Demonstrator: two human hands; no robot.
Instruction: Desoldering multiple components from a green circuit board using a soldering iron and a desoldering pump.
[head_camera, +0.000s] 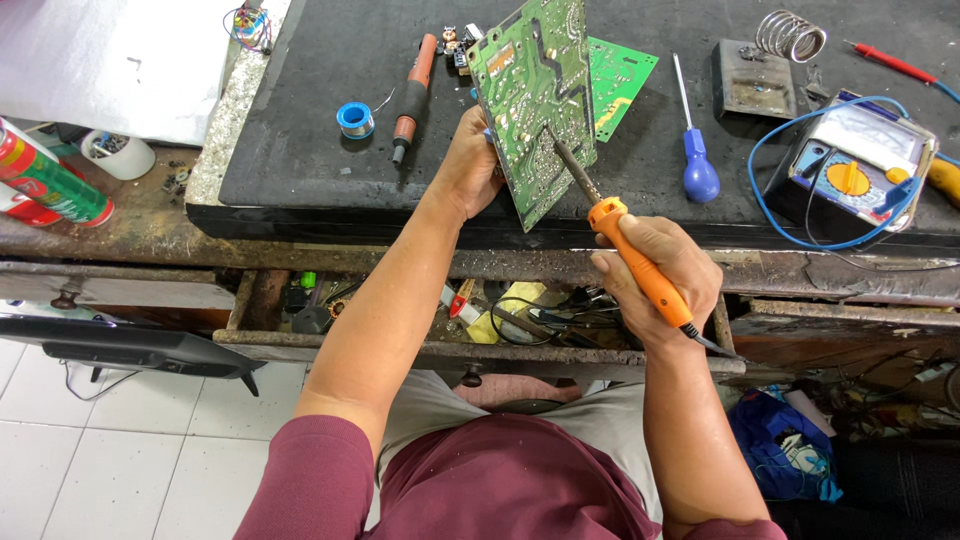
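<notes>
My left hand (472, 165) holds a green circuit board (535, 95) tilted up on its edge over the black bench mat (320, 150), solder side facing me. My right hand (665, 275) grips an orange-handled soldering iron (635, 260). Its dark metal tip (560, 155) touches the board near its middle. The iron's cord runs off behind my right wrist.
A second green board (620, 75), a blue screwdriver (695, 170), a solder spool (355, 118), an orange desoldering pump (412, 95), an iron stand with a coil (765, 65) and a multimeter (860, 170) lie on the mat. An open drawer (480, 320) of parts sits below.
</notes>
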